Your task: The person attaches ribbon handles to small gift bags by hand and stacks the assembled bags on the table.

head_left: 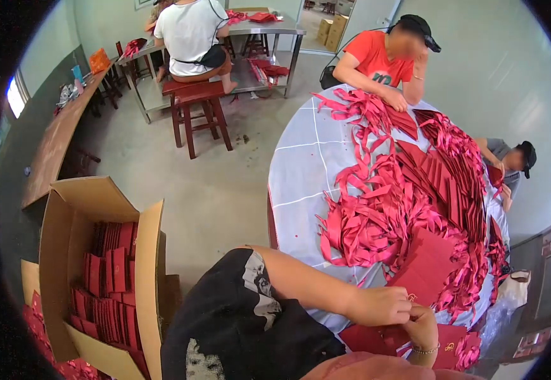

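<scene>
Near the bench's (296,158) close edge, fanned red pouches (424,263) stretch away just beyond the left hand (377,305), nearer than the right hand (422,328); both hands' fingers curl, gap and hold indiscernible.

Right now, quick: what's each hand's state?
Left hand: fingers curled closed; anything held cannot be told.
Right hand: fingers bent, beside the left's; grip cannot be told.

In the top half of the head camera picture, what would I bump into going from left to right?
Orange bag → dark red stool → person in a red shirt → person in a grey shirt.
</scene>
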A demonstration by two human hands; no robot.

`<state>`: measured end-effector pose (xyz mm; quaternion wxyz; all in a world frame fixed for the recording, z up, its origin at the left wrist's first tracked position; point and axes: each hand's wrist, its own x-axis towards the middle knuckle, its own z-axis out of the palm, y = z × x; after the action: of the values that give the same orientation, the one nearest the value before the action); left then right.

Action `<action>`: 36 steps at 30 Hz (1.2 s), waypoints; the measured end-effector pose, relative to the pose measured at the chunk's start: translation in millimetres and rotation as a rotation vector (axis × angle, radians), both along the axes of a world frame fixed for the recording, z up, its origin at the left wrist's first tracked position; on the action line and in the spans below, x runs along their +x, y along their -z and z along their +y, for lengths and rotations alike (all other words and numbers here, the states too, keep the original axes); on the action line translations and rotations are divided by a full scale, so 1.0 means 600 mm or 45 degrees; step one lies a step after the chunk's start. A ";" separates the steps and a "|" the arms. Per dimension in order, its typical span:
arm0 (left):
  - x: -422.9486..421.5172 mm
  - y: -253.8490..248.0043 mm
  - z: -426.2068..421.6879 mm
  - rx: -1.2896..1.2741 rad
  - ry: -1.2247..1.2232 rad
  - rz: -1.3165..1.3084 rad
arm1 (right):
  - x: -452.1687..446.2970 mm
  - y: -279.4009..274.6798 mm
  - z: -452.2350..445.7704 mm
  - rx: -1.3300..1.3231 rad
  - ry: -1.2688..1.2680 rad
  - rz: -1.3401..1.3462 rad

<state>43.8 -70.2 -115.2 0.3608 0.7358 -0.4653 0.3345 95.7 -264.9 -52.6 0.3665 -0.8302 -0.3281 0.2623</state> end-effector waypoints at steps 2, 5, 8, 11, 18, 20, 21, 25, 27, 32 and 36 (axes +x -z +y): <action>0.007 0.009 0.006 -0.020 -0.037 0.317 | -0.024 -0.010 0.020 0.115 0.145 -0.012; 0.018 0.018 0.009 0.030 0.021 0.472 | -0.023 0.032 -0.002 0.017 0.336 -0.179; 0.017 0.007 0.010 0.332 0.191 0.720 | -0.018 0.031 0.010 0.106 0.499 -0.228; -0.002 0.001 0.010 0.229 0.163 0.573 | 0.006 0.050 -0.002 0.401 0.799 -0.309; 0.041 -0.007 0.052 0.087 -0.181 0.795 | -0.065 0.017 0.034 0.163 0.394 -0.865; 0.052 -0.008 0.061 0.069 -0.167 0.892 | -0.070 0.041 0.023 0.073 0.359 -0.852; 0.057 -0.003 0.065 0.001 -0.144 0.895 | -0.076 0.052 0.019 0.055 0.482 -0.728; 0.062 -0.025 0.076 0.114 -0.237 1.070 | -0.083 0.053 -0.034 -0.074 0.500 -0.525; 0.061 -0.030 0.072 0.157 -0.230 1.047 | -0.088 0.052 -0.062 -0.020 0.455 -0.459; 0.060 -0.030 0.062 0.235 -0.406 0.949 | -0.097 0.048 -0.128 -0.007 0.492 -0.578; 0.061 -0.024 0.063 0.364 -0.534 0.724 | -0.107 0.034 -0.155 0.032 0.725 -0.259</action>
<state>80.2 -32.5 -100.8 0.2927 0.9215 -0.2279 0.1153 31.4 -358.2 -72.9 0.4009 -0.9062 -0.1205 0.0605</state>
